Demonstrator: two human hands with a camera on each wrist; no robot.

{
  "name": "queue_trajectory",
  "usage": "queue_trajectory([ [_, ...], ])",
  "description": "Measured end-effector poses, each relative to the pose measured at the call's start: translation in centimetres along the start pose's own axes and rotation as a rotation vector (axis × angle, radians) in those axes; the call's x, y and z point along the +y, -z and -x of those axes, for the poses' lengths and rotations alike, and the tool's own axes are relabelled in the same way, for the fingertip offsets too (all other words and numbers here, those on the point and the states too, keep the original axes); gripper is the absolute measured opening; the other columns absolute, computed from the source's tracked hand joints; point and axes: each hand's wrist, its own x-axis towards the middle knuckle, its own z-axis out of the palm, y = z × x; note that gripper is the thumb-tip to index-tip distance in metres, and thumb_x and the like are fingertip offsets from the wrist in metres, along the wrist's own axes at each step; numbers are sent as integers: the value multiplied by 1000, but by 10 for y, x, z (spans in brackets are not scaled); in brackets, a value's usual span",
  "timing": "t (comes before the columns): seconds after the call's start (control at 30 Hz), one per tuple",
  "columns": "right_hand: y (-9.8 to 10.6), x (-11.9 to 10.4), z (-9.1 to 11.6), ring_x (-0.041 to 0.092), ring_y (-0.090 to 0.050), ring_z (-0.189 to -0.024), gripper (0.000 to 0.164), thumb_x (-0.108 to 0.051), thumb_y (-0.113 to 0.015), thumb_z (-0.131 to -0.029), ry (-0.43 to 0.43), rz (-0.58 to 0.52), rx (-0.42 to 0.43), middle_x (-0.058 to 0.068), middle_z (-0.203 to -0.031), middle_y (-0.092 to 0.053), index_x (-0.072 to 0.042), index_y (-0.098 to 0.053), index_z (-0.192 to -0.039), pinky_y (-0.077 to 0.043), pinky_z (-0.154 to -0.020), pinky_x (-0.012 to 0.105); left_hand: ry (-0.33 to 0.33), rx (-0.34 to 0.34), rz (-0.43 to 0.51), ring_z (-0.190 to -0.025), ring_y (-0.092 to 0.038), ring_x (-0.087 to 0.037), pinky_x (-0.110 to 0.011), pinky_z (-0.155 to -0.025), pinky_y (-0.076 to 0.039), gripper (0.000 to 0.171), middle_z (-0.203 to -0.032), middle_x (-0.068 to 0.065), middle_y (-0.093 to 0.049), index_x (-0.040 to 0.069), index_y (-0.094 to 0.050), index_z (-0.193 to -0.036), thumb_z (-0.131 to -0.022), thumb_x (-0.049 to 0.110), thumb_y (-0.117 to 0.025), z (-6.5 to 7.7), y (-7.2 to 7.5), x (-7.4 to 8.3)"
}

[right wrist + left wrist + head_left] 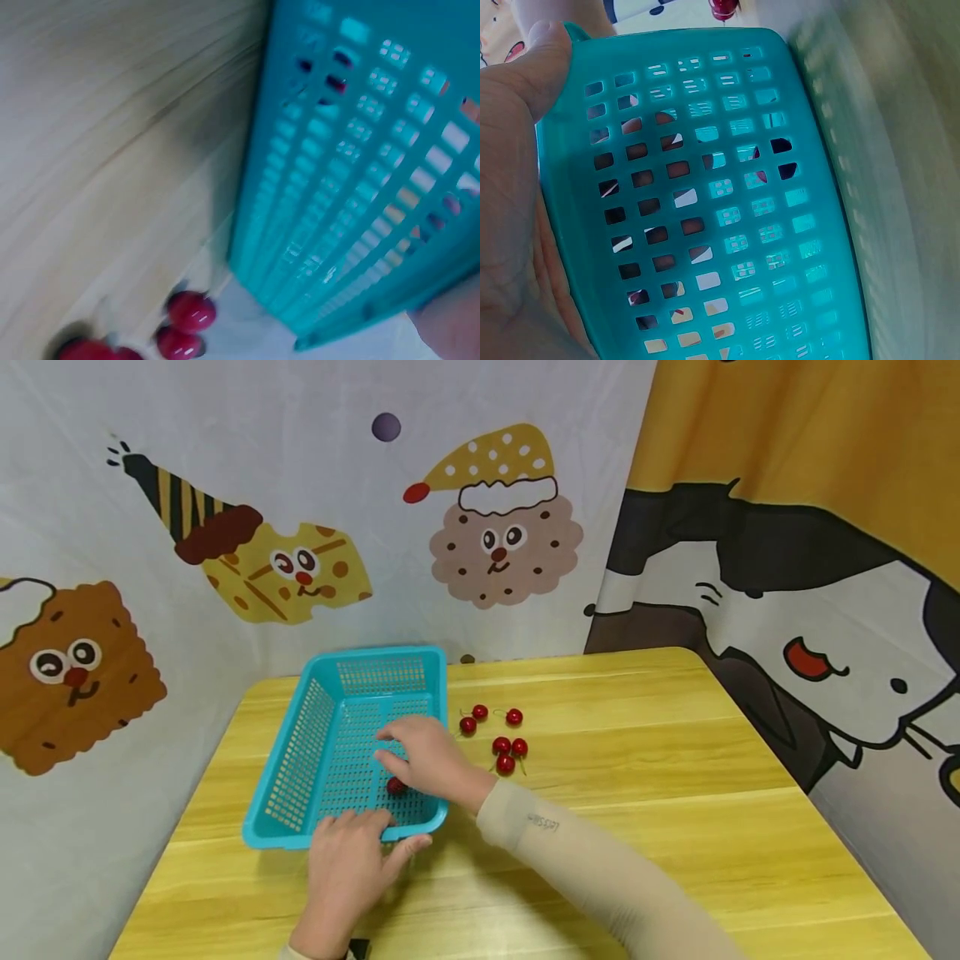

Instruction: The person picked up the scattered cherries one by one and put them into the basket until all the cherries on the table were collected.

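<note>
A blue plastic basket [348, 843] with pierced walls stands on the wooden table. My left hand [348, 860] grips its near rim, fingers over the edge and thumb along the outside; in the left wrist view the same hand [517, 187] lies against the basket wall [705, 180]. Inside the basket, my right hand [427, 760] hovers over the right side with thumb and forefinger apart and nothing between them. Below it a dark red cherry [397, 786] lies on the basket floor. Right of the basket, several stemmed cherries [506, 765] lie in two loose groups.
The yellow wood-grain table [637, 793] extends to the right of the basket. A white cloth with cartoon prints [502, 552] hangs behind the table, and a printed curtain [810, 568] hangs at its right.
</note>
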Motion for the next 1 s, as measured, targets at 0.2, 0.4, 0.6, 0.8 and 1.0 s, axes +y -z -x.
queue_trajectory([
  [0.2, 15, 33, 17, 10, -55, -103, 31, -32, -51, -104, -92, -99, 159, -1, -112, -66, -9, -66, -119, -49, -91, 34, 16, -8, 2, -52, -50, -22, -37, -52, -35, 57, -59, 2, -58, 15, -62, -70, -70, 72, -69, 3, -4, -2],
  [0.4, 23, 61, 42, 10, -54, -79, 16, -24, -59, -99, -120, 45, 174, -5, -88, -64, -12, -69, -101, -50, -76, 32, 14, 11, 6, -51, -49, -21, -37, -51, -34, 55, -59, 2, -59, 16, -62, -69, -67, 70, -72, 2, -3, -2],
  [0.6, 20, 72, 74, 19, -58, -86, 21, -33, -65, -94, -61, 354, -20, -1, -93, -66, -14, -69, -99, -50, -80, 39, 18, -5, 10, -51, -49, -21, -36, -52, -33, 55, -60, 2, -61, 15, -64, -71, -67, 70, -73, 2, -4, -3],
  [0.8, 14, 84, 94, 20, -57, -93, 23, -34, -65, -93, -126, 391, -101, 2, -100, -64, -13, -68, -101, -48, -87, 43, 20, 2, 9, -51, -47, -21, -36, -52, -32, 56, -58, 3, -59, 16, -61, -69, -67, 71, -72, 2, -5, -3],
  [1.0, 11, 95, 103, 21, -58, -92, 23, -33, -67, -92, -116, 373, -73, 3, -101, -64, -12, -67, -102, -49, -82, 43, 10, 8, 6, -50, -47, -20, -35, -52, -32, 62, -58, 3, -58, 16, -60, -69, -73, 78, -61, 1, -5, -3],
])
